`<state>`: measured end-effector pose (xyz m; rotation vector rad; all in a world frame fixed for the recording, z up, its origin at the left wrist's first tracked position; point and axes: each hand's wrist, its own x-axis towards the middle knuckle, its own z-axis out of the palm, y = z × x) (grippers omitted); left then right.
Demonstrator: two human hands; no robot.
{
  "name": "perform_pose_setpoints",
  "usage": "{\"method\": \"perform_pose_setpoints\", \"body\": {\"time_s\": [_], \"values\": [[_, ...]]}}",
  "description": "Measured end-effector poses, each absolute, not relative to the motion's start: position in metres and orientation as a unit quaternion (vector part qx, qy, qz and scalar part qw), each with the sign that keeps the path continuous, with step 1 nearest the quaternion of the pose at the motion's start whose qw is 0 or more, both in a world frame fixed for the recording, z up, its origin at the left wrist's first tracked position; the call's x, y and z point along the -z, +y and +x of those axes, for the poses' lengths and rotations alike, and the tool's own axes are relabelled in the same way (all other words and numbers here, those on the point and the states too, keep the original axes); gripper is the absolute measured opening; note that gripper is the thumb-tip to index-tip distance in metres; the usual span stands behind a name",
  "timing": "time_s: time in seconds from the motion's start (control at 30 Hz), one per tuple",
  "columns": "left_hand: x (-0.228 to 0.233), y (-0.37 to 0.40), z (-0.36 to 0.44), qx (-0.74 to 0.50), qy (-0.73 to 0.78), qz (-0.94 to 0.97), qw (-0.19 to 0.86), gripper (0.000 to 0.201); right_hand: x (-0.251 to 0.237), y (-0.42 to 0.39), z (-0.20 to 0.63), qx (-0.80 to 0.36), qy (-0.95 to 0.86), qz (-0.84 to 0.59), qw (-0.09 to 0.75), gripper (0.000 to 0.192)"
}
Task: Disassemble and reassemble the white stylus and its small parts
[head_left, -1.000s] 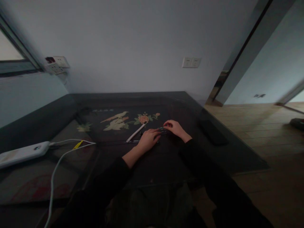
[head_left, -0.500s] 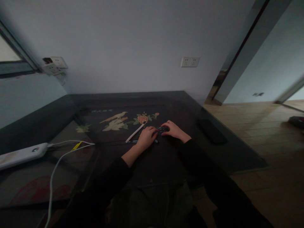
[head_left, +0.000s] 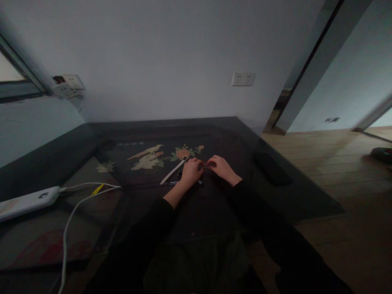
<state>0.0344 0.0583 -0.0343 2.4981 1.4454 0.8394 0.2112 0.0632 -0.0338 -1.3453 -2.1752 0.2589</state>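
Observation:
My left hand (head_left: 192,170) and my right hand (head_left: 221,167) meet over the dark table, their fingertips almost touching. Both have fingers curled into a pinch around a small dark, shiny object (head_left: 206,167), mostly covered by the fingers; its kind cannot be made out. Left of my left hand lies a slim white stick (head_left: 173,171) with a dark far tip, set at a slant. A thin shiny rod (head_left: 170,183) shows near its lower end and runs behind my left hand. A small dark piece (head_left: 200,182) lies just below my left fingers.
The dark table (head_left: 196,212) bears a bird-and-flower picture. A flat black object (head_left: 272,168) lies to the right. At the left are a white power strip (head_left: 30,202) and a white cable (head_left: 67,220) with a yellow tag (head_left: 97,190). Behind rises a wall with sockets (head_left: 243,79).
My hands have come closer together, the fingers of both curling tighter round the small dark object, which shows less now. The view has shifted slightly.

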Motion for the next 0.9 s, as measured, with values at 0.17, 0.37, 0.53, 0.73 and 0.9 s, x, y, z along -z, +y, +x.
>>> {"method": "perform_pose_setpoints", "body": {"time_s": [0.17,0.37,0.53,0.73,0.9], "values": [[0.0354,0.0572,0.034,-0.268,0.491,0.827,0.062,0.015,0.0363,0.0634,0.2097,-0.097,-0.815,-0.5,0.278,0.006],[0.0347,0.0559,0.034,-0.264,0.492,0.827,0.066,0.015,0.0371,0.0633,0.2089,-0.098,-0.814,-0.503,0.274,0.008],[0.0344,0.0555,0.0333,-0.262,0.487,0.831,0.066,0.015,0.0362,0.0628,0.2089,-0.096,-0.813,-0.509,0.266,0.007],[0.0344,0.0556,0.0342,-0.257,0.491,0.83,0.064,0.016,0.0354,0.0619,0.2089,-0.102,-0.812,-0.509,0.267,0.007],[0.033,0.055,0.0348,-0.247,0.495,0.83,0.064,0.016,0.0371,0.0625,0.2091,-0.102,-0.815,-0.505,0.267,0.006]]}}
